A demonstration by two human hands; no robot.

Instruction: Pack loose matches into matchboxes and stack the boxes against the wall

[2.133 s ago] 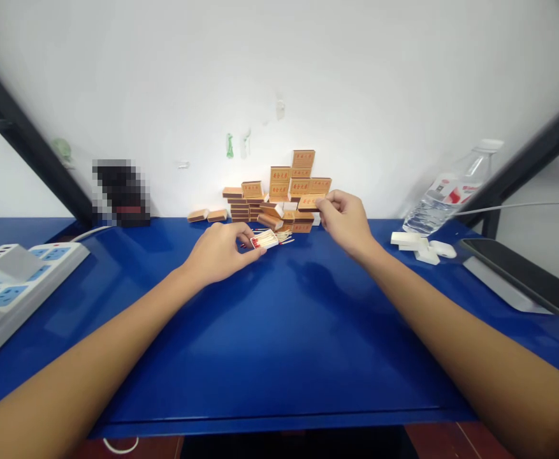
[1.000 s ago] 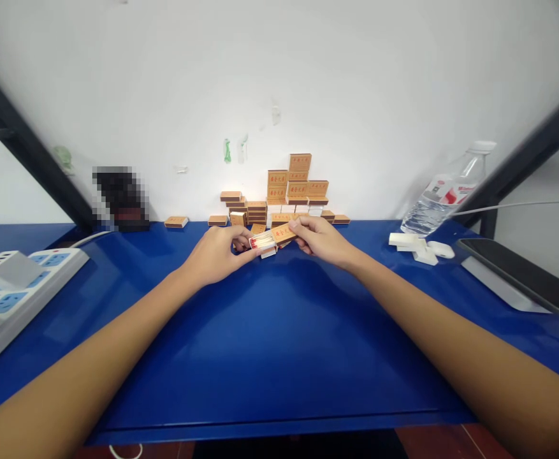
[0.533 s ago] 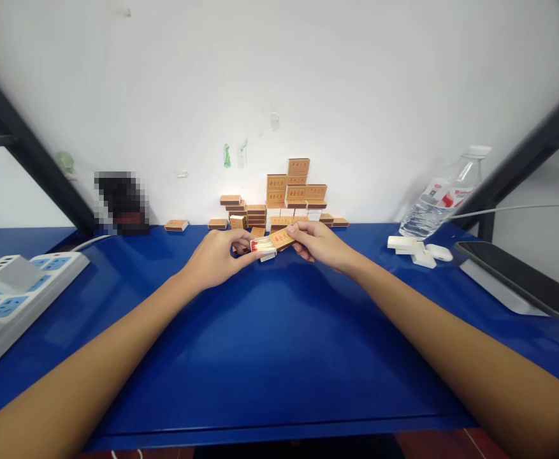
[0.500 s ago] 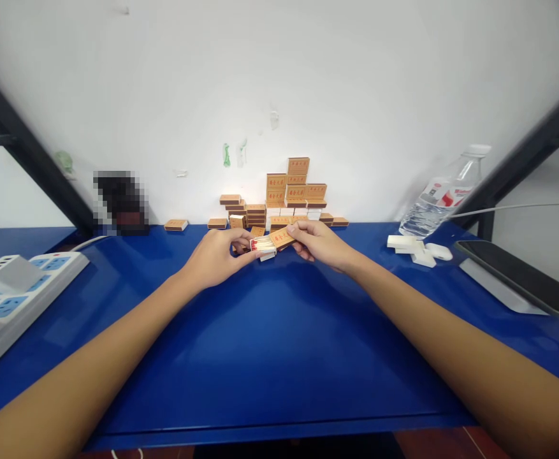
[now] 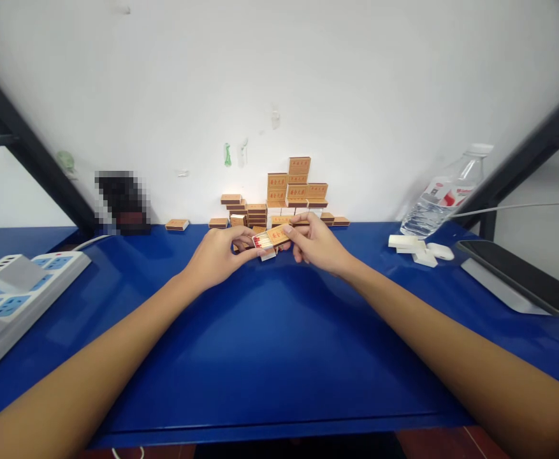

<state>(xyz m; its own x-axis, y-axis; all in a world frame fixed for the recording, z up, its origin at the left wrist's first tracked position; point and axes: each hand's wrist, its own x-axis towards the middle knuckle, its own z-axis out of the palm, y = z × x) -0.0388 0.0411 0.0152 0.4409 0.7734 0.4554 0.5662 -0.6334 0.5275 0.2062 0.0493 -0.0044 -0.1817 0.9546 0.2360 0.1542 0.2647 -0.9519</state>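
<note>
My left hand [image 5: 219,255] pinches a white matchbox tray [image 5: 262,241] filled with red-tipped matches. In my right hand [image 5: 318,245] is a tan matchbox sleeve [image 5: 278,235], its open end meeting the tray's end. Both hands hover just above the blue table [image 5: 269,344], in front of a pile of tan matchboxes [image 5: 291,191] stacked against the white wall. Another white tray [image 5: 268,255] lies on the table under the held pieces.
A white power strip [image 5: 16,280] lies at the left edge. White empty trays [image 5: 413,245] and a water bottle [image 5: 444,194] are at the right, beside a dark phone [image 5: 522,274]. Loose matchboxes [image 5: 177,224] sit along the wall. Black frame bars slant at both sides.
My right hand took a sleeve from the pile and brought it down to the tray in my left hand. The sleeve has slid a little further over the tray since half a second ago.
</note>
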